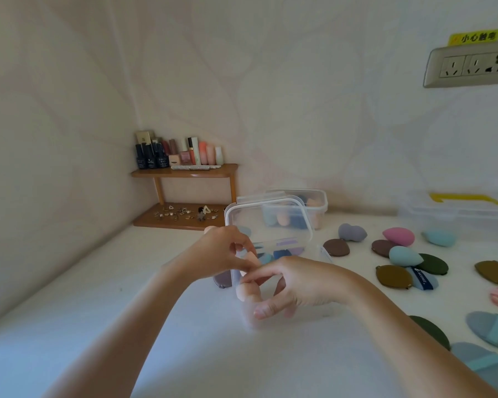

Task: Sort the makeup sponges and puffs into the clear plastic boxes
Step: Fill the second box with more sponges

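A peach egg-shaped makeup sponge [246, 293] sits between both my hands at the near left corner of the clear plastic box [325, 252], in the middle of the frame. My right hand [296, 285] pinches the sponge's rounded end between forefinger and thumb, with the other fingers curled loosely below. My left hand [224, 251] has its grip closed on a peach tip just above, forefinger laid across it. I cannot tell whether that tip belongs to the same sponge.

The box's clear lid [268, 219] stands upright at its far edge, and blue and lilac sponges lie inside. A mauve flat puff [222, 278] lies against the box's left wall. Behind stands a second clear plastic box [318, 208] holding peach and blue sponges.

All of this rests on the white bench [184, 326]. Loose pieces lie right of centre:
- a lilac sponge [352, 232];
- a pink sponge [398, 236];
- a teal sponge [404, 255] touching an olive-green round puff [433, 264];
- a brown round puff [336, 247];
- a mustard round puff [393, 277].

At the lower right lies a grey-blue puff with a teal strap [489, 328]. A wooden corner shelf [184, 171], left of centre, carries small bottles. A wall socket [469, 66] is at the upper right.
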